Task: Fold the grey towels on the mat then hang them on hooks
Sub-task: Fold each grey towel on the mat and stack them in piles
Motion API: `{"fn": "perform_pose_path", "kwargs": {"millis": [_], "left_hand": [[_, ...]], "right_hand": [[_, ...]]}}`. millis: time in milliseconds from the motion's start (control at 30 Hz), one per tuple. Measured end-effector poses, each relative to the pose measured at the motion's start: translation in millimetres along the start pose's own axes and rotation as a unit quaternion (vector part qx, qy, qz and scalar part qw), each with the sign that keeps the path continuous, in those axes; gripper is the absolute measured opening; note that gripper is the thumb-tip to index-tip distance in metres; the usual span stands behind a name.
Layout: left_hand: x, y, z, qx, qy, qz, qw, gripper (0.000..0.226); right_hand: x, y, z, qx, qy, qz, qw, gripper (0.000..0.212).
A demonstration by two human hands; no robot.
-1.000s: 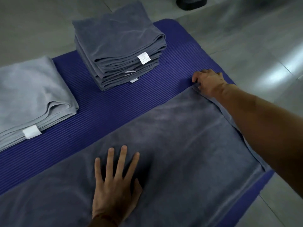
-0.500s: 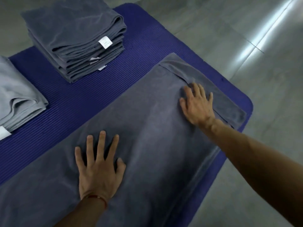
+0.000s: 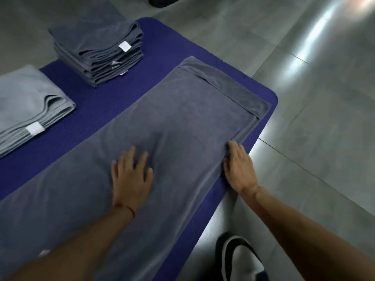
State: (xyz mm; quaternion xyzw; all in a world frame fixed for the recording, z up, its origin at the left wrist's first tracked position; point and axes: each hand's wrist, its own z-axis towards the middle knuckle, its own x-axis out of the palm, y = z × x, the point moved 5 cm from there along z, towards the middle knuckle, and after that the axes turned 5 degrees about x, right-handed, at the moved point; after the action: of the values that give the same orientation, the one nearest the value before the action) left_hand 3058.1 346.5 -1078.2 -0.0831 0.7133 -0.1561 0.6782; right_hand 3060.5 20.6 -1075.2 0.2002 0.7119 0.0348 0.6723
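The grey towel point(image 3: 178, 126) lies flat along the mat point(image 3: 125, 94), its long axis running toward the mat's far right corner, left hand point(image 3: 130, 177) spread open mid-towel, right hand point(image 3: 239, 167) flat at its right edge, nearer that end.

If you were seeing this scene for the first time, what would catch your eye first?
A long grey towel lies spread across the blue mat, with the left hand flat on its middle and the right hand at its near edge. Behind, a stack of folded dark grey towels sits on the mat.
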Motion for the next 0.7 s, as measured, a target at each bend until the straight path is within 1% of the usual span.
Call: {"fn": "perform_pose_path", "kwargs": {"millis": [67,100,133,167,233,267,333,400,467,500,533,567,600,700], "left_hand": [[-8.8,-30.4,-60.7,0.059,-0.031,-0.020,0.998,0.043],[-11.8,-44.1,-88.0,0.106,-0.047,-0.023,0.993,0.034],[-11.7,-55.8,-112.5,0.158,-0.053,-0.022,0.986,0.027],[-7.6,-63.7,-134.1,0.206,-0.042,-0.014,0.978,0.021],[5.6,-64.7,-165.3,0.263,-0.014,0.032,0.964,0.015],[12.3,-59.5,-176.2,0.267,-0.011,0.058,0.962,0.017],[19.2,-48.3,-189.4,0.245,-0.018,0.081,0.966,0.024],[19.6,-45.3,-195.2,0.228,-0.033,0.094,0.968,0.020],[14.5,-51.4,-193.0,0.219,-0.021,0.115,0.969,0.008],[12.0,-55.8,-190.8,0.209,-0.002,0.121,0.970,0.015],[11.1,-59.3,-190.0,0.205,0.015,0.123,0.971,0.026],[8.1,-60.6,-187.6,0.191,0.027,0.111,0.975,0.033],[6.0,-60.9,-184.6,0.180,0.023,0.096,0.979,0.033],[5.9,-57.9,-189.1,0.178,-0.007,0.057,0.982,0.014]], "right_hand": [[-3.3,18.1,-20.2,-0.003,-0.046,0.085,0.995,0.024],[-3.5,22.4,-27.5,-0.009,-0.045,0.111,0.993,0.018],[-4.0,24.3,-31.9,-0.028,-0.036,0.112,0.993,0.015],[-5.1,24.1,-33.2,-0.059,-0.028,0.090,0.994,0.014],[-8.5,18.9,-31.6,-0.147,-0.008,0.014,0.989,0.017],[-10.1,14.8,-29.9,-0.198,-0.001,-0.033,0.980,0.023],[-14.6,9.5,-26.2,-0.292,0.004,-0.134,0.947,0.031],[-19.0,10.7,-23.7,-0.344,0.005,-0.206,0.916,0.034],[-19.2,18.8,-19.4,-0.381,0.014,-0.267,0.885,0.034],[-19.1,23.1,-17.0,-0.391,0.024,-0.287,0.874,0.033],[-19.0,25.8,-15.0,-0.398,0.034,-0.299,0.867,0.033],[-20.7,27.9,-13.5,-0.404,0.035,-0.303,0.862,0.032],[-23.6,28.2,-12.5,-0.407,0.034,-0.302,0.862,0.030],[-30.7,22.6,-16.9,-0.390,0.043,-0.280,0.876,0.027]]}}
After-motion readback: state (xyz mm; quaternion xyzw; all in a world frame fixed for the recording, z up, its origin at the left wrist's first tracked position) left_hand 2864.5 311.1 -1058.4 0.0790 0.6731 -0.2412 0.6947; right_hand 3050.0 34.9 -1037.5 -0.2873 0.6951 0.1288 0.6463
